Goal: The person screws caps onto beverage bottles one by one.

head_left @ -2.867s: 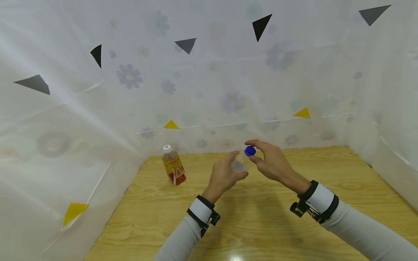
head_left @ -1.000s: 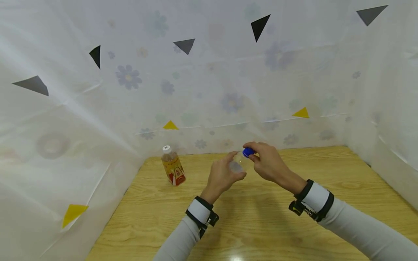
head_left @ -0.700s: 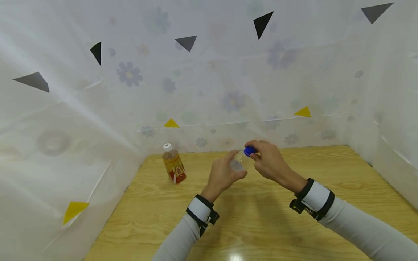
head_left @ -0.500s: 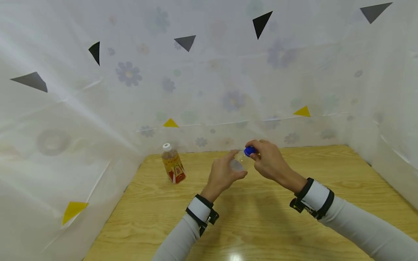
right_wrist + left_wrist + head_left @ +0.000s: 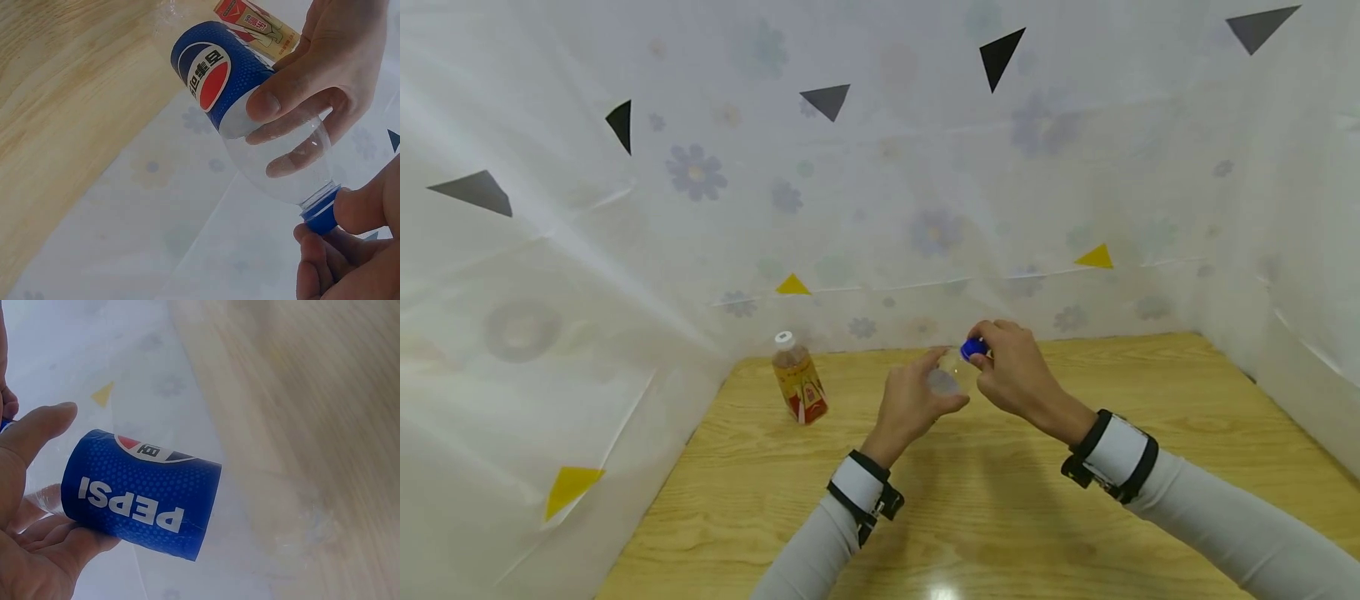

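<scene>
A clear plastic Pepsi bottle (image 5: 951, 379) with a blue label (image 5: 140, 494) is held tilted above the table, its neck up and to the right. My left hand (image 5: 912, 404) grips the body around its upper part, thumb on one side and fingers on the other. On the neck sits a blue cap (image 5: 974, 348), which my right hand (image 5: 1018, 371) pinches between thumb and fingers. The right wrist view shows the cap (image 5: 320, 211) at the bottle's mouth and no liquid in the clear shoulder.
A drink bottle (image 5: 800, 387) with a white cap and a yellow-red label stands on the wooden table (image 5: 760, 500) at the back left. White patterned sheeting (image 5: 895, 183) rises behind and along both sides of the table.
My right hand's fingers, spread around the cap at first, have drawn in on it, and the right wrist has turned and shifted slightly left. My left hand keeps the bottle nearly still.
</scene>
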The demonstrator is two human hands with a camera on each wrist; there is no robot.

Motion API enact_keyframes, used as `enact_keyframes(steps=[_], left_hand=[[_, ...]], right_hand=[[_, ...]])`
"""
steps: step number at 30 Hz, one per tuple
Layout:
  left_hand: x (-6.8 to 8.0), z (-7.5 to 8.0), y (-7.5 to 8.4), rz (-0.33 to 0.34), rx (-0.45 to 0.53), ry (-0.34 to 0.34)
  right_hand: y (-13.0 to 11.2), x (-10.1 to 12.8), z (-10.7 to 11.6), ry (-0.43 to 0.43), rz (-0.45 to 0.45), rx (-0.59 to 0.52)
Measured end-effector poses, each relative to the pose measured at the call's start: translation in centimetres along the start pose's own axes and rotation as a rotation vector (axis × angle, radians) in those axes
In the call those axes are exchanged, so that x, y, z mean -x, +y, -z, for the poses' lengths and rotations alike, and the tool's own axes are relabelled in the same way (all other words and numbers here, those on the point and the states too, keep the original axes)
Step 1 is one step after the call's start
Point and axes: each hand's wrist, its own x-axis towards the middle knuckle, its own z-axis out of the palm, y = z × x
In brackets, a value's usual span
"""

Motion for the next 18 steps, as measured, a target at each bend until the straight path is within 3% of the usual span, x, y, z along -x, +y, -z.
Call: enact_keyframes(steps=[18], left_hand=[[0.19,-0.36,0.12,-0.007,0.027,0.030]], right_hand=[[0.03,-0.15,-0.16,0.027,-0.003,0.048]])
